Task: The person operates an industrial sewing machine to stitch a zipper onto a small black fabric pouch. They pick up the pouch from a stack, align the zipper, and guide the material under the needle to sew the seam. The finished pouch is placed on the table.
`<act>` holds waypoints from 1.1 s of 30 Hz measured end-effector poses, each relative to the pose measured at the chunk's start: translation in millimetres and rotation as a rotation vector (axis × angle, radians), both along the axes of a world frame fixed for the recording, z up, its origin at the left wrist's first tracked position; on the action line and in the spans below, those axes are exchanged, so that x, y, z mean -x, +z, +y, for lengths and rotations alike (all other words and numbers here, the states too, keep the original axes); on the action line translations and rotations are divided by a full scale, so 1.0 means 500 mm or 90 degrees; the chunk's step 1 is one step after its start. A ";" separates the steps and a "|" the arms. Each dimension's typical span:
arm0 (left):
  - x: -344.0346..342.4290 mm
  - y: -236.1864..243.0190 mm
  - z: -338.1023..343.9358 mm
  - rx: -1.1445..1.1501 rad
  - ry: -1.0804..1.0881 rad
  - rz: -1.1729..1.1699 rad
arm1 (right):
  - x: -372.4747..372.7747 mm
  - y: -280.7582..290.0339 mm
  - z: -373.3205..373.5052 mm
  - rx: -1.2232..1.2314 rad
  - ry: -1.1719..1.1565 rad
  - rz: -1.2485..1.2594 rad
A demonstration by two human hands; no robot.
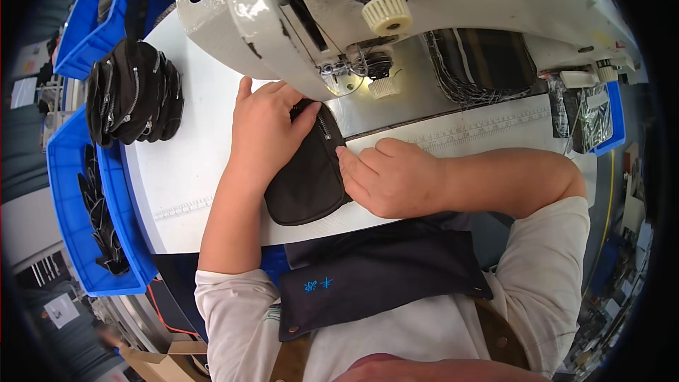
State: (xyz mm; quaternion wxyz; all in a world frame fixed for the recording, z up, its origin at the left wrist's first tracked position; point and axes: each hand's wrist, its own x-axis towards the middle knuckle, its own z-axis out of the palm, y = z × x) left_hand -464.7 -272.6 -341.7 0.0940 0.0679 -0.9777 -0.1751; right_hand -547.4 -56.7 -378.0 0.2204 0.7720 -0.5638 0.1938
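Note:
A black zippered pouch [304, 177] with rounded corners lies on the white sewing table, its top end close to the needle area of the sewing machine [346, 74]. My left hand [265, 127] grips the pouch's upper left part, thumb on top near the short zipper. The fingertips reach toward the machine head, which partly hides them. At the pouch's right edge, my right hand [392, 177] is closed, with thumb and index finger pinching the side; its other fingers are curled under.
A stack of black zippered pouches [134, 92] stands at the far left. Blue bins [67, 219] flank the table, one holding dark pieces. Dark striped fabric panels [481, 64] lie under the machine arm. A plastic-wrapped bundle [590, 117] sits at the right.

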 end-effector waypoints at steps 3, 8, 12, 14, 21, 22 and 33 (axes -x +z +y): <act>-0.001 -0.003 -0.003 0.014 0.005 -0.017 | -0.006 -0.005 0.004 -0.009 -0.012 0.004; -0.001 -0.007 -0.002 0.026 0.025 -0.027 | -0.005 -0.002 0.003 -0.009 -0.013 0.008; -0.002 -0.008 -0.003 0.035 0.024 -0.020 | -0.006 0.002 0.005 -0.027 -0.012 0.009; 0.000 -0.005 0.001 0.040 0.026 -0.025 | -0.005 0.005 0.004 -0.018 -0.014 0.009; 0.000 -0.010 -0.003 0.029 0.030 -0.039 | -0.007 -0.002 0.010 -0.025 -0.004 0.003; -0.001 -0.010 -0.004 0.033 0.031 -0.042 | -0.007 -0.002 0.009 -0.021 -0.004 0.003; -0.004 -0.008 -0.006 0.019 0.025 -0.048 | -0.006 -0.004 0.007 -0.009 0.014 -0.006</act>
